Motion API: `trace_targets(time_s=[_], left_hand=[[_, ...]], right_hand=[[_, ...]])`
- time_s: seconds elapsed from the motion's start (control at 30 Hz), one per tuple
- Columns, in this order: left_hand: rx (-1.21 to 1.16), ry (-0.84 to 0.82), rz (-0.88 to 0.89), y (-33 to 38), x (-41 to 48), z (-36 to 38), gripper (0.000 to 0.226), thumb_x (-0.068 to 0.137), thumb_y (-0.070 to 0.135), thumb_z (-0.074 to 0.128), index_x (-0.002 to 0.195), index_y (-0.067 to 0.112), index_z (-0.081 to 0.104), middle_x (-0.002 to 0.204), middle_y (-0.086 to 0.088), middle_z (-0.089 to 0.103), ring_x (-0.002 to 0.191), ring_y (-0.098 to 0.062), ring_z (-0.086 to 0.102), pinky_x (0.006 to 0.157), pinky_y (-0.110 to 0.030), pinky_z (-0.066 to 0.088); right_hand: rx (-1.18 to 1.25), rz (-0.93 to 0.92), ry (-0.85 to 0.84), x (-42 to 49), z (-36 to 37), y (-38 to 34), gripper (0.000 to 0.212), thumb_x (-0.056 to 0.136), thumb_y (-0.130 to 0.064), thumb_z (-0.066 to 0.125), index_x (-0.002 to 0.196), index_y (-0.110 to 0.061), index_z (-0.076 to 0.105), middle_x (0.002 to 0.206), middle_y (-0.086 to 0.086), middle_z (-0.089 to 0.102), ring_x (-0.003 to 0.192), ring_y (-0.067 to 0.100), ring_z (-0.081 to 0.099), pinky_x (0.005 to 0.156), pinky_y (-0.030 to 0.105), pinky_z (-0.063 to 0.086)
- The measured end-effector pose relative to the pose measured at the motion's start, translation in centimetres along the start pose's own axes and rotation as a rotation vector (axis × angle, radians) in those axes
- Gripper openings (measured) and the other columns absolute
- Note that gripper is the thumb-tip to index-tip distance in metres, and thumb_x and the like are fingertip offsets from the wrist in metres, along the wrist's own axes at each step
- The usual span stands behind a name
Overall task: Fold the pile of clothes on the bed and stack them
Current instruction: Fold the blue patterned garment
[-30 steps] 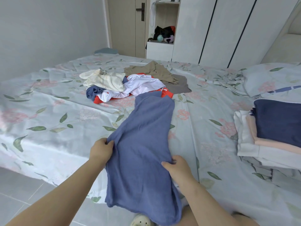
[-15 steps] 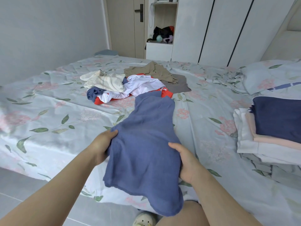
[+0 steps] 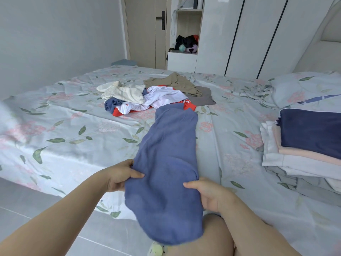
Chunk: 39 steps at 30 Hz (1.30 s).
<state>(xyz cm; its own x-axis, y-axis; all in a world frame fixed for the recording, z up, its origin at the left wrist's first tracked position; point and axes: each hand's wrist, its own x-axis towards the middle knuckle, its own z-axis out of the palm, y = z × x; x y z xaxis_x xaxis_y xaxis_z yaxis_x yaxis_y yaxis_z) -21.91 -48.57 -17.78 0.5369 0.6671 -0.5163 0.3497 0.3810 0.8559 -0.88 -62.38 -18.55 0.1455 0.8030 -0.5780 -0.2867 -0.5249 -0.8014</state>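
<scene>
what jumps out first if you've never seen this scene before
The long blue garment in the middle foreground draws the eye first. It is stretched from the bed over its near edge, with the left hand gripping its left side and the right hand its right. Beyond it, mid-bed, lies a jumbled pile of unfolded clothes, and at the right edge sits a neat folded stack topped by a navy piece.

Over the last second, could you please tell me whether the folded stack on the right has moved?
No. The folded stack still sits in the same place, just in front of the pillow.
</scene>
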Motion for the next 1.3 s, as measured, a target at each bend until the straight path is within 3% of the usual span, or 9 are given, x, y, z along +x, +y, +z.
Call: trace_targets(time_s=[0.13, 0.33, 0.53, 0.63, 0.8, 0.93, 1.1, 1.17, 1.3], left_hand=[[0.108, 0.201, 0.108, 0.9, -0.4, -0.1, 0.030, 0.090, 0.000, 0.056, 0.117, 0.009, 0.048, 0.113, -0.010, 0.059, 0.090, -0.020, 0.059, 0.074, -0.029, 0.049], [0.269, -0.233, 0.111, 2.8, 0.2, -2.5, 0.080, 0.072, 0.020, 0.081, 0.139, 0.033, 0.038, 0.138, 0.010, 0.048, 0.121, -0.010, 0.053, 0.096, -0.029, 0.047], [-0.167, 0.079, 0.134, 6.7, 4.3, -2.7, 0.057, 0.094, 0.006, 0.055, 0.138, 0.038, 0.038, 0.085, -0.005, 0.070, 0.054, -0.014, 0.064, 0.045, -0.019, 0.049], [-0.327, 0.237, 0.286, 9.4, 6.8, -1.6, 0.058, 0.092, -0.002, 0.053, 0.139, 0.028, 0.037, 0.084, -0.003, 0.067, 0.054, -0.013, 0.062, 0.044, -0.019, 0.048], [0.395, 0.282, 0.481, 8.6, 11.6, -0.2, 0.077, 0.081, 0.025, 0.064, 0.147, 0.015, 0.026, 0.145, -0.006, 0.030, 0.134, -0.021, 0.033, 0.097, -0.020, 0.032], [1.077, 0.100, 0.333, 4.9, 14.5, 0.1, 0.118, 0.042, 0.082, 0.037, 0.149, 0.039, 0.012, 0.159, 0.003, -0.005, 0.147, -0.020, -0.005, 0.118, -0.042, 0.009], [1.320, 0.405, 0.489, 3.4, 16.1, -0.1, 0.066, 0.081, 0.062, 0.040, 0.143, 0.039, 0.033, 0.152, 0.008, 0.027, 0.139, -0.020, 0.024, 0.107, -0.037, 0.023], [1.233, 0.494, 0.651, 3.3, 16.6, -0.2, 0.035, 0.089, 0.031, 0.048, 0.121, 0.030, 0.062, 0.126, 0.005, 0.058, 0.118, -0.029, 0.050, 0.088, -0.040, 0.038], [1.165, 0.404, 0.835, 3.2, 16.0, -0.2, 0.040, 0.074, 0.031, 0.037, 0.080, 0.017, 0.074, 0.076, -0.002, 0.071, 0.070, -0.034, 0.062, 0.057, -0.040, 0.053]], right_hand=[[0.025, -0.031, 0.087, -0.5, -0.1, 0.1, 0.013, 0.091, -0.008, 0.060, 0.101, -0.005, 0.066, 0.088, 0.008, 0.071, 0.079, 0.022, 0.066, 0.064, 0.029, 0.050], [-0.092, 0.047, 0.070, -0.1, -0.8, -1.7, 0.017, 0.088, -0.011, 0.064, 0.103, -0.006, 0.067, 0.090, 0.008, 0.071, 0.076, 0.019, 0.066, 0.058, 0.024, 0.050], [0.327, -0.116, 0.168, 3.7, -0.8, -7.2, 0.010, 0.091, -0.007, 0.057, 0.086, -0.008, 0.065, 0.067, 0.006, 0.071, 0.052, 0.014, 0.066, 0.046, 0.018, 0.050], [0.507, -0.474, 0.288, 6.6, -0.8, -10.7, 0.036, 0.091, -0.003, 0.055, 0.121, -0.023, 0.050, 0.113, 0.002, 0.062, 0.088, 0.015, 0.066, 0.075, 0.027, 0.054], [-0.564, -0.620, 0.471, 11.4, -0.7, -10.5, 0.077, 0.087, -0.017, 0.062, 0.149, -0.030, 0.019, 0.153, -0.004, 0.023, 0.141, 0.018, 0.026, 0.109, 0.037, 0.031], [-1.226, -0.331, 0.309, 13.9, -1.9, -7.5, 0.087, 0.079, -0.048, 0.067, 0.147, -0.046, 0.012, 0.159, -0.012, -0.005, 0.147, 0.020, -0.003, 0.116, 0.042, 0.010], [-1.215, -0.619, 0.430, 15.6, -4.0, -5.7, 0.049, 0.088, -0.028, 0.056, 0.136, -0.018, 0.051, 0.142, 0.003, 0.048, 0.132, 0.029, 0.041, 0.103, 0.042, 0.037], [-1.112, -0.706, 0.451, 15.8, -4.5, -5.8, 0.034, 0.082, -0.007, 0.053, 0.112, -0.003, 0.067, 0.111, 0.015, 0.067, 0.104, 0.035, 0.061, 0.084, 0.040, 0.049], [-1.089, -0.630, 0.394, 13.2, -5.3, -6.8, 0.023, 0.092, -0.003, 0.051, 0.108, -0.005, 0.068, 0.097, 0.015, 0.069, 0.088, 0.031, 0.062, 0.070, 0.033, 0.041]])
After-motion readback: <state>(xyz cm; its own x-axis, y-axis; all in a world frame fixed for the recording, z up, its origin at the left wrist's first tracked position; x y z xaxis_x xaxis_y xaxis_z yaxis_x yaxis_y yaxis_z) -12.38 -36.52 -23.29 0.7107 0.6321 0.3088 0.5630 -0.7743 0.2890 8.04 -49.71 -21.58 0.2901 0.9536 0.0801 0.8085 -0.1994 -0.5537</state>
